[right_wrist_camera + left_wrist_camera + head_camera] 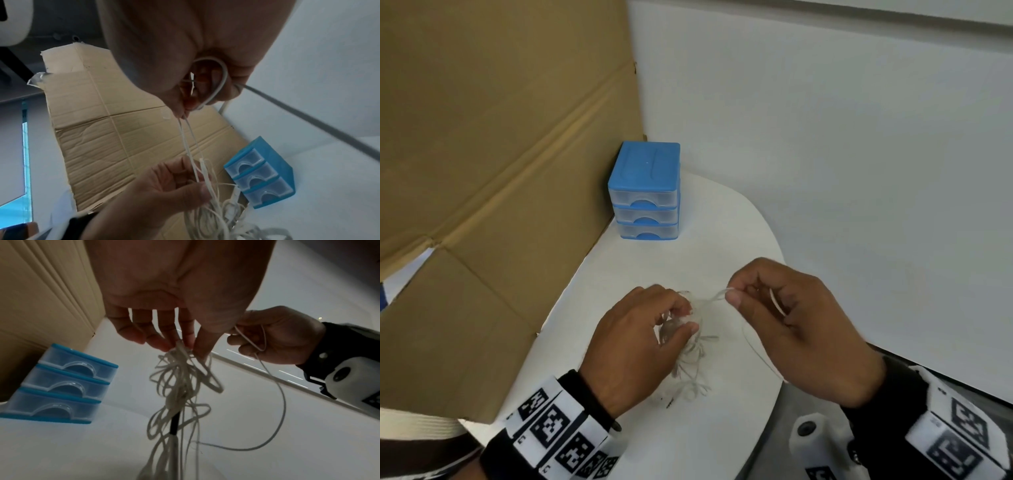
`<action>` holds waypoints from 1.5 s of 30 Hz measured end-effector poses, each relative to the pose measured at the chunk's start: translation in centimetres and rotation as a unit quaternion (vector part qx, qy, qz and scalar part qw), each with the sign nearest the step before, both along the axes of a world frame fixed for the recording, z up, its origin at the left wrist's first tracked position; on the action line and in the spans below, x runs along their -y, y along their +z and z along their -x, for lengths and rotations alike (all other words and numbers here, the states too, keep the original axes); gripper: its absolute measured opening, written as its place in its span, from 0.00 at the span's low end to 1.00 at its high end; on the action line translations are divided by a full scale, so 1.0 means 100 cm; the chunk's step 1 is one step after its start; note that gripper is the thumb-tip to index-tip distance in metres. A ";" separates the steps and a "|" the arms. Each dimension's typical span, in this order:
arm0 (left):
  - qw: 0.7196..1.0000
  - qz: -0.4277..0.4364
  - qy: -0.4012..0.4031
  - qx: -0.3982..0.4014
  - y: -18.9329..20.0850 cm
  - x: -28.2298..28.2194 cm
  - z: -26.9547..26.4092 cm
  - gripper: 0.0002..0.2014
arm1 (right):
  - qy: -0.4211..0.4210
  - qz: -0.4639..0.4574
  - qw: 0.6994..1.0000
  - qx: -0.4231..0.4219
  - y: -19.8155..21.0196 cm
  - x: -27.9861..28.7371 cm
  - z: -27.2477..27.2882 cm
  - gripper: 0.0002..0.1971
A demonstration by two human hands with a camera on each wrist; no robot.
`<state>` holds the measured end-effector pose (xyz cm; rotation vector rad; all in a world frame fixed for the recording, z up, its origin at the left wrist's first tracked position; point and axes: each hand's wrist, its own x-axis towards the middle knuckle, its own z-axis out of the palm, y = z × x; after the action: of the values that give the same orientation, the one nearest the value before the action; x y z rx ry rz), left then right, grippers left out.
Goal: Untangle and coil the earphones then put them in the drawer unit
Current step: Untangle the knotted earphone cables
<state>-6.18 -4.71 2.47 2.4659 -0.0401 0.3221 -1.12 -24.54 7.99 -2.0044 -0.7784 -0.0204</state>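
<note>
A tall sheet of brown cardboard (500, 164) stands along the left edge of the white table (688, 428). The blue drawer unit (645, 192), all three clear drawers closed, sits at the table's far corner against that cardboard. Nearer than the unit, the left hand (633, 339) pinches the tangled white earphones (180, 386) between thumb and fingertips, loops hanging to the table. Right of the unit and just beside the left hand, the right hand (801, 329) pinches one strand pulled from the tangle, fingers curled. A pale wall (842, 154) rises behind the table.
</note>
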 end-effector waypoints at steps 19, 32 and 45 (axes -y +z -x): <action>0.989 0.142 -0.002 0.047 0.009 -0.022 -0.014 0.03 | -0.057 0.042 0.985 -0.156 -0.006 0.011 -0.017 0.19; 0.977 0.158 -0.087 0.112 0.013 0.005 -0.002 0.06 | 0.002 0.076 0.992 -0.096 -0.009 0.002 -0.004 0.08; 0.954 0.295 -0.040 0.023 0.020 0.006 0.000 0.09 | 0.046 -0.033 0.987 -0.148 0.000 0.006 -0.010 0.10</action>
<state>-6.15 -5.31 4.52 1.8575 -0.0554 0.3041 -0.12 -25.16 8.00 -1.8514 -0.6670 0.2960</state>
